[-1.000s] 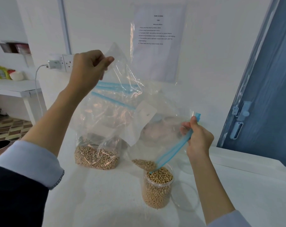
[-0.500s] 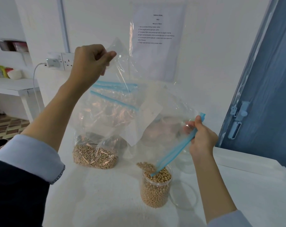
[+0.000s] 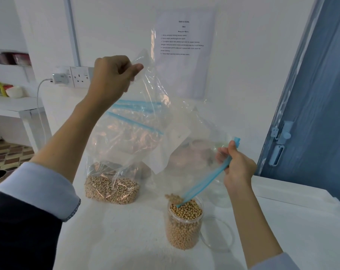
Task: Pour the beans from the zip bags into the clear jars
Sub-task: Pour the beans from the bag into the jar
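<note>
- White surface [image 3: 126, 230] fills the lower frame.
- Left hand [image 3: 111, 78] pinches the upended zip bag [image 3: 184, 121] corner, upper centre.
- Right hand [image 3: 237, 168] grips its blue zip strip [image 3: 204, 184] over the soybean jar [image 3: 183, 225].

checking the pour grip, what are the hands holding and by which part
Both hands hold one clear zip bag: the left hand pinches its raised bottom corner, the right hand pinches the blue zip strip at the mouth, over the jar.

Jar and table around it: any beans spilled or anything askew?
No loose beans show on the table. The jar stands upright, filled to its rim, and a few beans remain in the bag mouth above it, so more pouring could overflow.
</note>
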`<state>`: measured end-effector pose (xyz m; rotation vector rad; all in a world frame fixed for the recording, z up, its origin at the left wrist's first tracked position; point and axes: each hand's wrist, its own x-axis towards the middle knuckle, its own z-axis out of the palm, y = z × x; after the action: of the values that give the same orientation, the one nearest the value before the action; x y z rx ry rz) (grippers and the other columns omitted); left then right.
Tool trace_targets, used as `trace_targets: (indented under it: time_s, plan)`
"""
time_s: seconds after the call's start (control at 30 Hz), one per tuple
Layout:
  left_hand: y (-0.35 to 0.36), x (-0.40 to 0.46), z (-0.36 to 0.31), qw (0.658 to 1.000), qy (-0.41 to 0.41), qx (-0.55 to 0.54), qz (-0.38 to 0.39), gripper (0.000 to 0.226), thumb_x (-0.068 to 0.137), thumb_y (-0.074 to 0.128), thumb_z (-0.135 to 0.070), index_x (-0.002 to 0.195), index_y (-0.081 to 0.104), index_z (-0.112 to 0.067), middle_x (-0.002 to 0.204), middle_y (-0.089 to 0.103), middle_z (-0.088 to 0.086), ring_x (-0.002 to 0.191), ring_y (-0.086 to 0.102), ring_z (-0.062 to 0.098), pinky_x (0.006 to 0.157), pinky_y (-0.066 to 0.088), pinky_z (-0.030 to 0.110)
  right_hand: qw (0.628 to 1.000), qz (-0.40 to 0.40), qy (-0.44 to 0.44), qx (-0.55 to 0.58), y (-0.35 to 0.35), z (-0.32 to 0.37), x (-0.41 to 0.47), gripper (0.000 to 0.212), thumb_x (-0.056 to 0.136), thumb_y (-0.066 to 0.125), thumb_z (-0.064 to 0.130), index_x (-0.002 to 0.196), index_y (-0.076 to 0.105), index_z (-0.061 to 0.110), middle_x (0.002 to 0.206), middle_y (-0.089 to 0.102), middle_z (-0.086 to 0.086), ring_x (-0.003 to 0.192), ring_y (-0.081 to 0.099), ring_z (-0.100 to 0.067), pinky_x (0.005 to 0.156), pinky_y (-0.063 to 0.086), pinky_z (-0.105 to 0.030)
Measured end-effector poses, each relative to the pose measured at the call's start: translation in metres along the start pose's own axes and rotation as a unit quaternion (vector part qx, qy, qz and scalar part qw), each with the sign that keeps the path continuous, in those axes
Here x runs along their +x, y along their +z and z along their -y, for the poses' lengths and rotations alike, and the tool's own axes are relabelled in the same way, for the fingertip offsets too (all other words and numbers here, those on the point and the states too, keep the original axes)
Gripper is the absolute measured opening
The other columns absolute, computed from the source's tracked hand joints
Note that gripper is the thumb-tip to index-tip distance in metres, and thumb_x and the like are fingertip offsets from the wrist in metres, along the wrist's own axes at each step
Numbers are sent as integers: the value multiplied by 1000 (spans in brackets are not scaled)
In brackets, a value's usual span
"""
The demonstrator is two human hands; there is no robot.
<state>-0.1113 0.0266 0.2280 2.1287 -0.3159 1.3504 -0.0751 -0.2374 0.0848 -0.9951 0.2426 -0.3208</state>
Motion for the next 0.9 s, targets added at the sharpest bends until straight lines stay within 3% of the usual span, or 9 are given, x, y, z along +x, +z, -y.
trace_targets:
  time_s: [0.17, 0.27, 0.43, 0.6, 0.7, 0.8, 0.9]
  plan:
    - [1, 3, -1, 1000, 3, -1, 7, 38, 93, 59, -31, 58, 50, -18, 42, 49, -9, 41, 48, 2, 59, 39, 3, 1000, -4, 9, 14, -1, -2, -1, 24, 88, 67, 21, 71, 65, 4, 69, 67, -4, 61, 64, -16, 63, 59, -25]
    - [2, 5, -1, 1000, -3, 1, 7, 40, 92, 59, -32, 63, 57, -5, 40, 52, -14, 40, 47, 3, 60, 39, 5, 1000, -7, 18, 17, 1, -5, -3, 23, 88, 68, 20, 72, 65, 3, 69, 66, -5, 58, 63, -14, 63, 60, -25]
    - [4, 5, -1, 1000, -1, 6, 12, 43, 92, 59, -32, 67, 58, 2, 41, 52, -17, 40, 48, 3, 60, 39, 6, 1000, -6, 18, 23, -2, -3, -4, 24, 88, 67, 19, 71, 64, 3, 67, 66, -4, 51, 62, -10, 54, 56, -20]
    - [4, 5, -5, 1000, 3, 11, 14, 43, 93, 58, -31, 71, 60, 5, 50, 51, -2, 42, 48, 3, 63, 41, 9, 1000, -3, 11, 15, -2, 0, -2, 25, 89, 67, 20, 71, 64, 4, 68, 67, -4, 52, 63, -10, 52, 54, -19]
    - [5, 6, -7, 1000, 0, 10, 12, 43, 93, 59, -31, 71, 60, 6, 50, 51, -1, 41, 47, 2, 60, 40, 8, 999, -12, 7, 30, -3, -1, 1, 27, 89, 66, 19, 67, 63, 4, 59, 67, -1, 53, 62, -13, 52, 55, -20]
    - [7, 6, -7, 1000, 1, 15, 20, 43, 93, 58, -33, 72, 60, 5, 51, 50, -2, 42, 48, 1, 68, 41, 15, 1000, 8, 8, 11, -1, -3, -1, 24, 88, 68, 19, 71, 65, 2, 57, 66, 0, 51, 61, -11, 53, 55, -21]
    - [7, 6, -8, 1000, -6, 18, 19, 43, 93, 57, -33, 74, 61, 5, 52, 51, -2, 43, 49, 1, 63, 40, 6, 1000, 0, 2, 14, 0, -5, 0, 25, 88, 67, 20, 70, 65, 3, 56, 67, 1, 53, 62, -12, 55, 56, -20]
